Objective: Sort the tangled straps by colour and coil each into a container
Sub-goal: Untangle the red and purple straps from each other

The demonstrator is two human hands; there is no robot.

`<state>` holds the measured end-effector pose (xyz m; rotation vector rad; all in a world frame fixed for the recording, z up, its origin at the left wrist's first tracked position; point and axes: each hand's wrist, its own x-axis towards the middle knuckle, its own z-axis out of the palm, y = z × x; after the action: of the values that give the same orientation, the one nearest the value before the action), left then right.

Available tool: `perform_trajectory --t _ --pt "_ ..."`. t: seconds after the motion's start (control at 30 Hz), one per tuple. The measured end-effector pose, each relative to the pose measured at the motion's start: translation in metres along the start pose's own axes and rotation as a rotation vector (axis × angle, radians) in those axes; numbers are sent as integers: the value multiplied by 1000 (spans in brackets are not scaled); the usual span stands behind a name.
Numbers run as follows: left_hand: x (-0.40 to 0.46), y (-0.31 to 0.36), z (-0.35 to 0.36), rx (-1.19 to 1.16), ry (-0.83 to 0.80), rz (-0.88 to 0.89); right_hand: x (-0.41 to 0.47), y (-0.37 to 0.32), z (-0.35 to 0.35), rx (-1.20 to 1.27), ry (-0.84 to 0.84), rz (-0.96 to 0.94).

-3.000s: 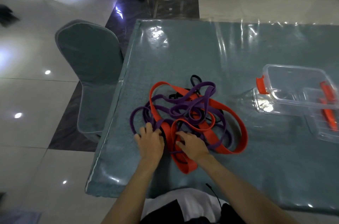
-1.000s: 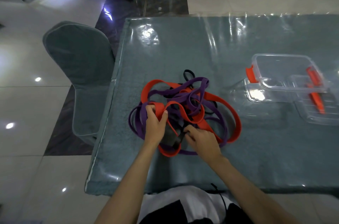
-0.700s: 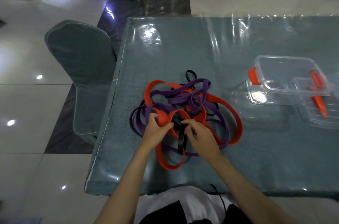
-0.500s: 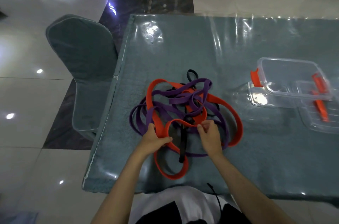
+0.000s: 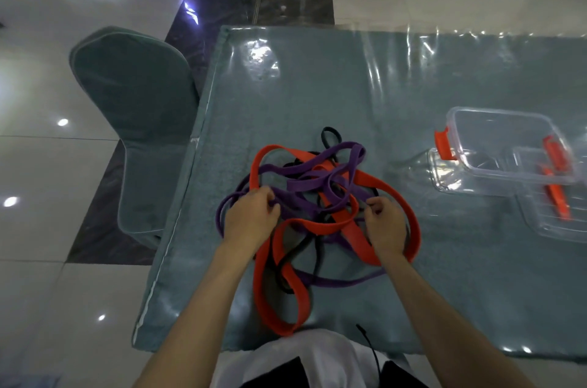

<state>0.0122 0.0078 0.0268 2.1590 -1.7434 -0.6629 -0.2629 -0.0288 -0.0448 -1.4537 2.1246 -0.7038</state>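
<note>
A tangle of straps lies near the table's front edge: wide orange straps [image 5: 279, 292], purple straps [image 5: 317, 186] and thin black straps [image 5: 330, 133]. My left hand [image 5: 251, 219] grips a purple strap at the tangle's left side. My right hand [image 5: 384, 222] pinches strands at the right side, beside an orange strap; which strap it holds is hidden by the fingers. One orange loop hangs toward me over the front edge. Clear plastic containers [image 5: 502, 146] with orange clips stand empty at the right.
The table [image 5: 317, 95] has a grey-green cloth under shiny clear film. A chair in a grey cover [image 5: 136, 120] stands at the table's left edge. A second clear container or lid [image 5: 559, 216] lies at the far right.
My hands have moved apart, the left to the purple strands and the right to the right side. The orange loop between them has stretched out and slid toward the front edge.
</note>
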Motion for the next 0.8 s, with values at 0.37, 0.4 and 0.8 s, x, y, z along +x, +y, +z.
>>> perform_trajectory --t 0.37,0.4,0.8 --pt "58 69 116 370 -312 264 32 45 -36 -391 -242 100" --pt "63 64 117 361 -253 231 34 50 -38 -328 -219 96" --pt "110 9 73 -702 -131 75 46 46 -28 -229 -24 -380"
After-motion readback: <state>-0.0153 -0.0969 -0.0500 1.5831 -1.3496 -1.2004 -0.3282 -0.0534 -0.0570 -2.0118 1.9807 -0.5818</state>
